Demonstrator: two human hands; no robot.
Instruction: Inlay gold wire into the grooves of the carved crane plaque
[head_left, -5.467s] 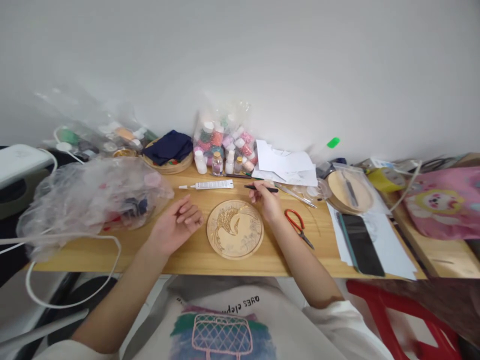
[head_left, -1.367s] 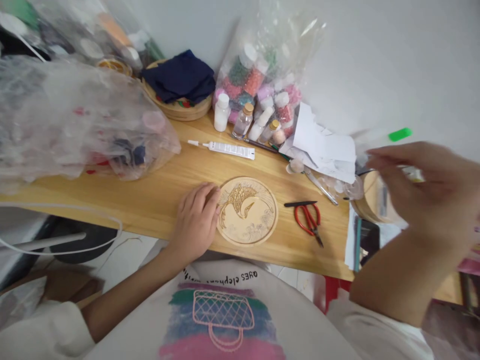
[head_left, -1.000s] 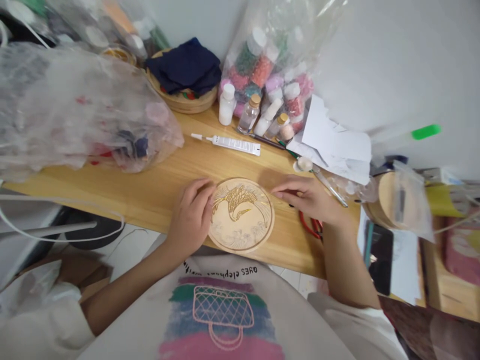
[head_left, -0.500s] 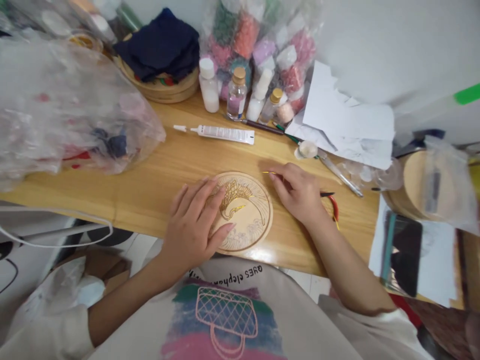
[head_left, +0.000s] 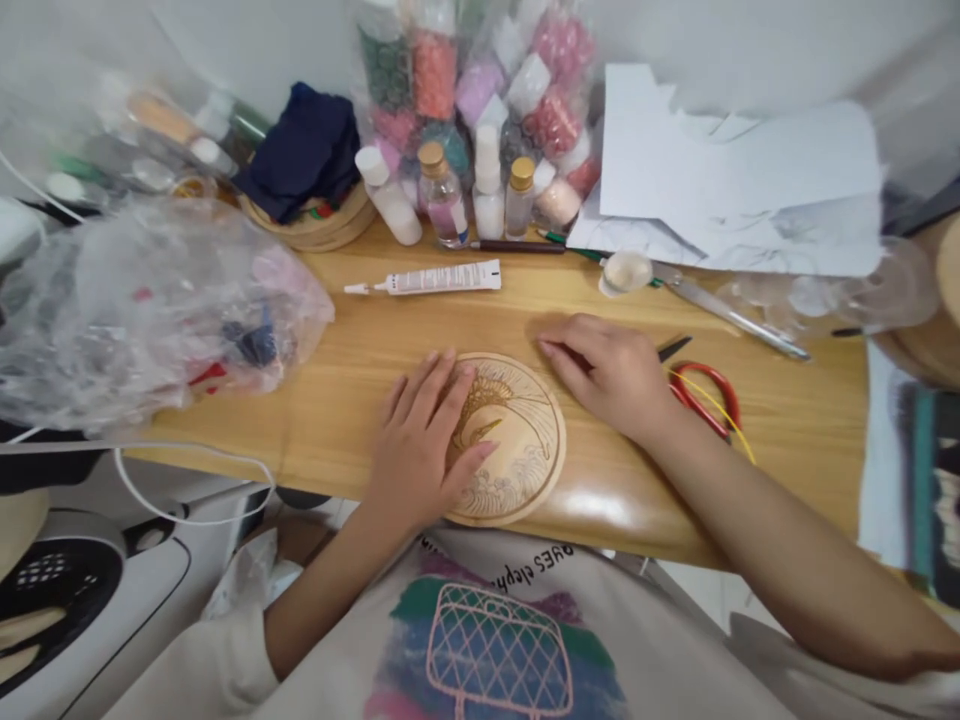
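Observation:
A round wooden board (head_left: 517,480) lies on the desk, bearing an engraved picture with gold outlines on part of it. My left hand (head_left: 424,430) rests flat on its left side, fingers spread, covering that edge. To the right of the board, my right hand (head_left: 611,375) is closed in a pinch low over the desk. A thin gold wire (head_left: 709,392) emerges from behind that hand and curves to the right; its end at the fingertips is hidden. Red-handled scissors (head_left: 727,395) lie beside the right wrist, under the wire.
A white glue tube (head_left: 442,278) lies behind the board, with small bottles (head_left: 448,205) beyond it. Plastic bags (head_left: 150,310) fill the left side. White papers (head_left: 735,190), a small round cup (head_left: 626,270) and a craft knife (head_left: 739,315) are at the back right.
The camera view has shifted, showing more of the scissors and wire. My left hand stays on the board. The gold tip that stuck out from my right fingertips no longer shows.

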